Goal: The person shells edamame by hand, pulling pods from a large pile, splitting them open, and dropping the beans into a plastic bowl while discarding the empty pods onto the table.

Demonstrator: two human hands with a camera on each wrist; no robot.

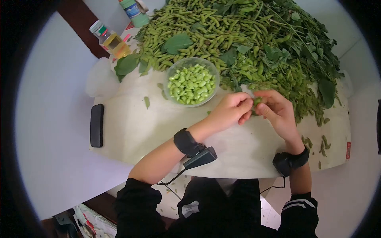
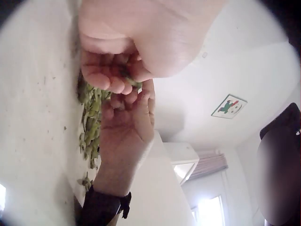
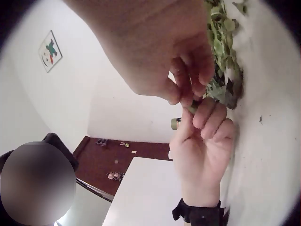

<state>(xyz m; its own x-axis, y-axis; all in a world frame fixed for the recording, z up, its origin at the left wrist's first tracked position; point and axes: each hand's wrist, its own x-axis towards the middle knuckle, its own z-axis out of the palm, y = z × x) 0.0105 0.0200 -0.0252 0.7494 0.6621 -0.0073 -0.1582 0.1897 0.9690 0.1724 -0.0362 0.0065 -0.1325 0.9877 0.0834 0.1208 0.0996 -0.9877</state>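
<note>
**Head view.**
- One pale table with a rounded edge is standing on a pale floor. A dark brown strip is running along the far left.
- A heap of pods is covering the table's far half, and leafy stalks are lying over its right side.
- One clear bowl is sitting at the near edge of the heap of pods and is holding shelled beans.
- One oil bottle and one green-labelled bottle are standing at the far left corner.
- One black slab is lying flat at the table's left edge.
- The left hand and right hand are meeting just right of the bowl. The fingertips of both are pinching one pod, held over the table beside the heap of pods.

**Left wrist view.**
- The left hand is curling its fingers round the pod. The right hand is gripping it from the opposite side.
- Part of the heap of pods is lying on the table behind the hands.
- One framed picture is hanging on a white wall, and a curtained window is letting in daylight.

**Right wrist view.**
- The right hand is pinching the pod between thumb and fingers. The left hand is clasping its other end.
- The heap of pods is lying just behind on the table.
- The framed picture is showing on the white wall.
- The dark brown strip is carrying a few objects too small to tell.
</note>
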